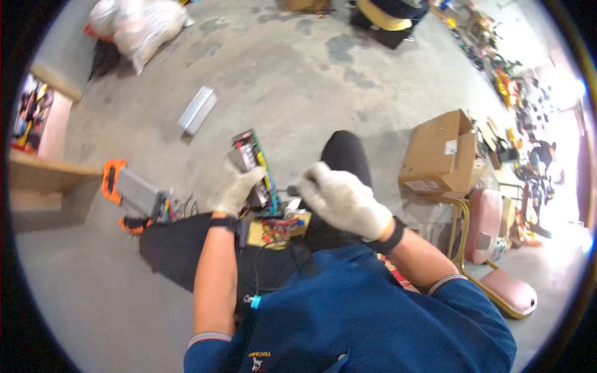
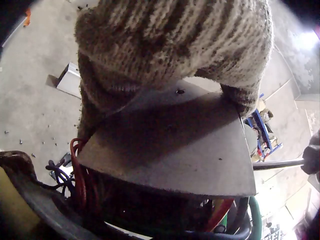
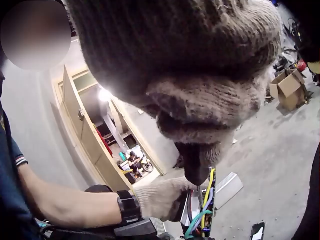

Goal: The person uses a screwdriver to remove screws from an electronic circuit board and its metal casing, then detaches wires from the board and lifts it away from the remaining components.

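My gloved left hand [image 1: 236, 189] grips a metal-cased electronic unit [image 2: 200, 150] with wires along its open side. In the left wrist view the glove's fingers wrap over the flat grey casing, and red, green and dark wires show beneath it. My gloved right hand [image 1: 345, 199] holds a screwdriver [image 3: 194, 162] by its dark handle. In the right wrist view the thin shaft points down at the unit beside yellow, violet and teal wires; its tip is hidden among them. Below the unit, between the person's legs, lies a yellowish piece with tangled wires [image 1: 277, 230].
On the floor ahead lies a silver metal cover [image 1: 199, 112]. A silver case with orange ends [image 1: 134, 193] stands by the left knee. To the right are an open cardboard box [image 1: 435, 155] and a pink-padded chair [image 1: 485, 227]. White sacks [image 1: 140, 31] lie far left.
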### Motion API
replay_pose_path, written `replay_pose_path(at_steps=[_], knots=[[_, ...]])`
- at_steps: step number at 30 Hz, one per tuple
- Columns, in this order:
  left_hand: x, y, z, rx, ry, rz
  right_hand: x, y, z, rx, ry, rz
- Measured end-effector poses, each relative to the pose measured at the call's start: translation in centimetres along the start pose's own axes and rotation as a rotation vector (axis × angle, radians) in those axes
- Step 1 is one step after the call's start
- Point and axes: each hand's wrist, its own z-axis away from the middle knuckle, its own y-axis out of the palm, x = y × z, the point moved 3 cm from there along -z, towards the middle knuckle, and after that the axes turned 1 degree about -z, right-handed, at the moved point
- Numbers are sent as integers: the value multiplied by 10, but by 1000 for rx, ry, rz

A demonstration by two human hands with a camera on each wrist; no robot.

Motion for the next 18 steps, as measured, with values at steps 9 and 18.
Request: replay_pose_path(at_steps=[9, 18], knots=[[-7, 0, 5, 80, 9, 44, -15, 11, -11, 69, 107, 33], [13, -6, -1, 82, -71, 126, -23, 7, -17, 104, 137, 4]])
